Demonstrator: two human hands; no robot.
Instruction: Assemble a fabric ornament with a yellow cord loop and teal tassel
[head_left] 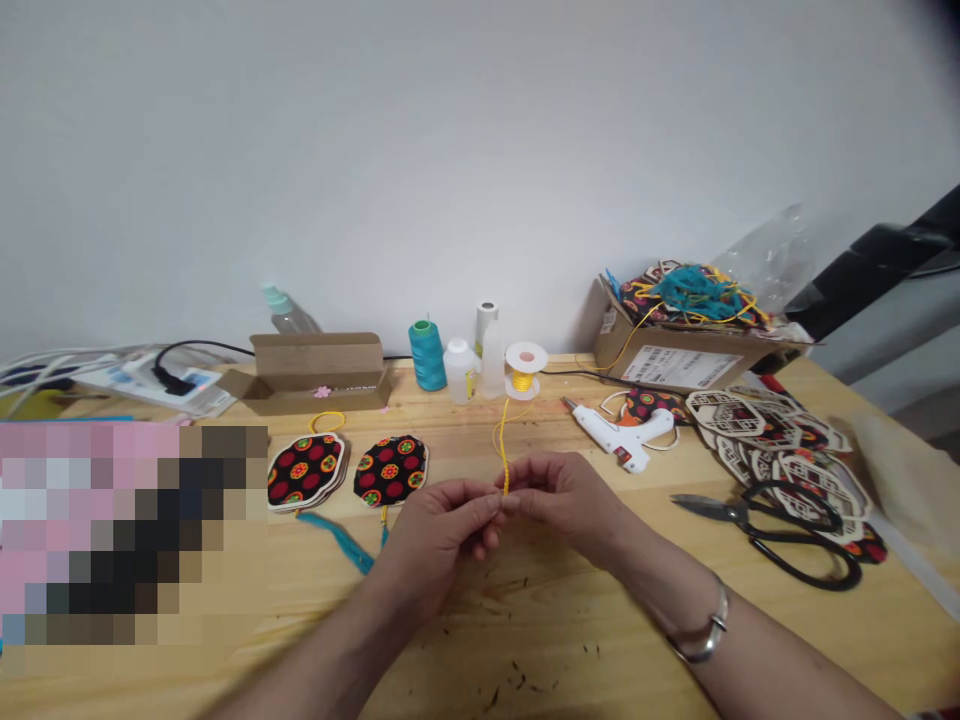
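Observation:
Both hands meet over the middle of the wooden table, pinching a yellow cord (pixel 505 450) between thumbs and fingers. My left hand (pixel 454 525) and my right hand (pixel 551 500) almost touch at the fingertips; the exact grip on the cord is partly hidden. From there the cord rises toward a white spool (pixel 526 356) wound with yellow cord. Just left of my left hand lies a black, red-patterned fabric piece (pixel 391 470) with a yellow loop and teal tassel. A stack of similar pieces (pixel 304 472) sits further left, with a teal tassel (pixel 337 540) below.
A white glue gun (pixel 622 435) and black-handled scissors (pixel 780 520) lie to the right, beside piled wooden frames (pixel 780 440). Behind stand a teal thread cone (pixel 427 358), plastic bottles (pixel 460 372), an open cardboard box (pixel 319 375) and a filled carton (pixel 675 365).

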